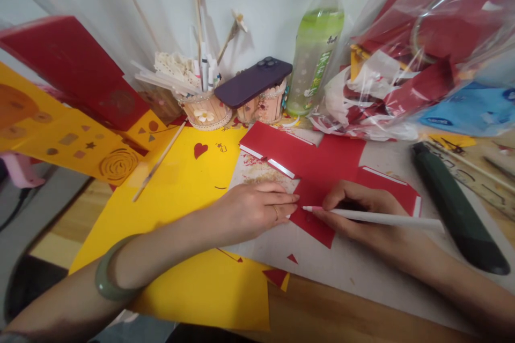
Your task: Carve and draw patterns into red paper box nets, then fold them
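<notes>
A red paper cutout (306,158), cross-shaped with white strips along its flaps, lies on a grey mat (261,249). My left hand (257,209) rests with fingers stretched out flat at the cutout's left edge, a ring on one finger. In my right hand (358,206) is a slim white pen (386,217) with a pink band near its tip. The tip points left, over the lower part of the cutout, close to my left fingertips. Whether it touches the paper I cannot tell. Beneath my left arm spreads a yellow sheet (193,187).
Right of the mat's middle lies a dark green, long tool (458,209). Along the wall stand a decorated pen cup (205,110), a purple phone (257,81) propped on another cup, a green drink bottle (316,48) and a plastic bag of scraps (386,80). Small red scraps (277,277) lie near the front.
</notes>
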Tool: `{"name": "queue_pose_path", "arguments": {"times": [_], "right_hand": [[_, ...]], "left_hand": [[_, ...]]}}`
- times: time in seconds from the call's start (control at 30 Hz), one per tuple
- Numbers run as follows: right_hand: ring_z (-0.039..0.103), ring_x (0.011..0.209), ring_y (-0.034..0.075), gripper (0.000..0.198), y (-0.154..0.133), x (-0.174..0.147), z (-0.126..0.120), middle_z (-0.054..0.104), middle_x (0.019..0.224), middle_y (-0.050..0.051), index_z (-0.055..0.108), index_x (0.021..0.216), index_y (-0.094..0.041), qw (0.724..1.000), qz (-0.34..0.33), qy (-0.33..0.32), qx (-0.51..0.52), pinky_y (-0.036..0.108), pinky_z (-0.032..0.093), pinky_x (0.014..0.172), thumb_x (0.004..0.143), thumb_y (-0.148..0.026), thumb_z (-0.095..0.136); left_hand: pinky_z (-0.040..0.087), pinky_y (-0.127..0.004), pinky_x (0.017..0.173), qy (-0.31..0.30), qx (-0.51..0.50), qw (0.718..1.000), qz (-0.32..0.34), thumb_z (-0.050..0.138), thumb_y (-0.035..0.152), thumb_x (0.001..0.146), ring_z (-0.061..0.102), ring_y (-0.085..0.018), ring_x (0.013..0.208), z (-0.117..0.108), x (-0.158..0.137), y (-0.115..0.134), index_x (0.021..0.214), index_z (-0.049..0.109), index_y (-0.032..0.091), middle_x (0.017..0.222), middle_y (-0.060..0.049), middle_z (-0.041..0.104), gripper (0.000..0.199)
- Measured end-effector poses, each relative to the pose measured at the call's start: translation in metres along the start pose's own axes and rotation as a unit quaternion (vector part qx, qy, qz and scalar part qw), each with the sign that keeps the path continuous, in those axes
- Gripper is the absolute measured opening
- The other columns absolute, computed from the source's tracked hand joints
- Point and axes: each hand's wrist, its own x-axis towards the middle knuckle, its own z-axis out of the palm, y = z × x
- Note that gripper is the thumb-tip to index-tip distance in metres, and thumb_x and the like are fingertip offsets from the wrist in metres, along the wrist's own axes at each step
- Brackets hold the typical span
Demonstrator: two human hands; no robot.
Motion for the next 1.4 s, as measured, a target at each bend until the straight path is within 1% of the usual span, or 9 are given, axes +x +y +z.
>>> {"name": "queue_pose_path", "arguments": {"times": [0.2, 0.4, 0.63, 0.83, 1.07, 1.13, 1.3, 1.33, 1.4], "right_hand": [[0.048, 0.054, 0.012, 0.018, 0.001, -0.002, -0.002, 0.058, 0.061, -0.003, 0.055, 0.067, -0.022, 1.0, -0.002, 0.002, -0.004, 0.024, 0.037, 0.049, 0.077, -0.034, 0.065], [0.046, 0.053, 0.012, 0.022, -0.003, 0.0, -0.004, 0.056, 0.058, -0.003, 0.051, 0.064, -0.021, 1.0, -0.006, 0.003, -0.011, 0.023, 0.036, 0.046, 0.078, -0.035, 0.062], [0.045, 0.051, 0.011, 0.02, -0.003, -0.001, -0.007, 0.053, 0.057, -0.003, 0.049, 0.062, -0.021, 1.0, -0.014, 0.012, -0.007, 0.022, 0.035, 0.045, 0.077, -0.03, 0.06], [0.044, 0.049, 0.011, 0.02, -0.006, -0.001, -0.008, 0.051, 0.054, -0.003, 0.047, 0.06, -0.021, 0.998, -0.015, 0.053, 0.013, 0.022, 0.035, 0.043, 0.074, -0.028, 0.059], [0.045, 0.05, 0.011, 0.02, -0.009, 0.001, -0.007, 0.051, 0.054, -0.003, 0.048, 0.059, -0.021, 0.999, -0.009, 0.037, 0.018, 0.022, 0.035, 0.044, 0.073, -0.027, 0.061], [0.043, 0.049, 0.012, 0.022, -0.01, 0.001, -0.008, 0.05, 0.053, -0.003, 0.047, 0.058, -0.021, 0.998, -0.011, 0.06, 0.013, 0.022, 0.034, 0.043, 0.073, -0.029, 0.062], [0.044, 0.05, 0.011, 0.023, -0.007, -0.001, -0.015, 0.051, 0.055, -0.003, 0.048, 0.06, -0.022, 0.985, -0.017, 0.168, 0.034, 0.023, 0.033, 0.045, 0.074, -0.033, 0.063], [0.044, 0.05, 0.011, 0.023, -0.006, -0.001, -0.015, 0.052, 0.056, -0.003, 0.049, 0.061, -0.022, 0.983, -0.018, 0.179, 0.041, 0.023, 0.033, 0.045, 0.074, -0.033, 0.063], [0.044, 0.051, 0.011, 0.023, -0.006, -0.002, -0.016, 0.052, 0.056, -0.003, 0.049, 0.061, -0.022, 0.985, -0.022, 0.164, 0.04, 0.023, 0.033, 0.046, 0.075, -0.033, 0.064]], "left_hand": [[0.05, -0.025, 0.091, 0.001, 0.001, 1.0, 0.004, 0.046, 0.019, 0.092, 0.064, -0.015, 0.096, 0.0, 0.002, 0.0, 0.087, 0.07, 0.011, 0.102, -0.003, 0.07, 0.025], [0.05, -0.026, 0.091, -0.001, -0.004, 1.0, 0.006, 0.047, 0.016, 0.092, 0.064, -0.016, 0.095, -0.001, 0.003, 0.0, 0.091, 0.069, 0.009, 0.1, -0.004, 0.071, 0.022], [0.051, -0.027, 0.091, -0.005, -0.005, 1.0, -0.002, 0.049, 0.018, 0.091, 0.064, -0.016, 0.097, 0.0, 0.001, 0.001, 0.094, 0.068, 0.009, 0.101, -0.005, 0.07, 0.021], [0.051, -0.028, 0.092, -0.013, -0.008, 1.0, -0.003, 0.049, 0.017, 0.091, 0.063, -0.017, 0.098, 0.0, 0.001, 0.0, 0.094, 0.067, 0.01, 0.103, -0.004, 0.07, 0.02], [0.051, -0.026, 0.091, -0.012, -0.001, 1.0, -0.004, 0.048, 0.017, 0.091, 0.063, -0.016, 0.098, -0.002, 0.002, 0.001, 0.093, 0.068, 0.01, 0.103, -0.004, 0.07, 0.02], [0.05, -0.026, 0.092, -0.011, 0.001, 1.0, -0.004, 0.049, 0.017, 0.091, 0.063, -0.015, 0.097, -0.001, 0.001, 0.001, 0.092, 0.068, 0.012, 0.103, -0.003, 0.07, 0.02], [0.049, -0.025, 0.092, 0.0, 0.004, 1.0, -0.004, 0.049, 0.018, 0.091, 0.064, -0.013, 0.096, 0.001, 0.0, 0.001, 0.092, 0.068, 0.014, 0.103, -0.002, 0.07, 0.019], [0.049, -0.025, 0.092, 0.001, 0.003, 1.0, -0.003, 0.049, 0.018, 0.091, 0.064, -0.013, 0.096, 0.001, 0.0, 0.001, 0.092, 0.068, 0.014, 0.103, -0.002, 0.07, 0.02], [0.049, -0.025, 0.092, 0.0, 0.0, 1.0, -0.002, 0.049, 0.018, 0.091, 0.064, -0.012, 0.096, 0.001, 0.0, 0.001, 0.092, 0.069, 0.015, 0.103, -0.002, 0.07, 0.02]]}}
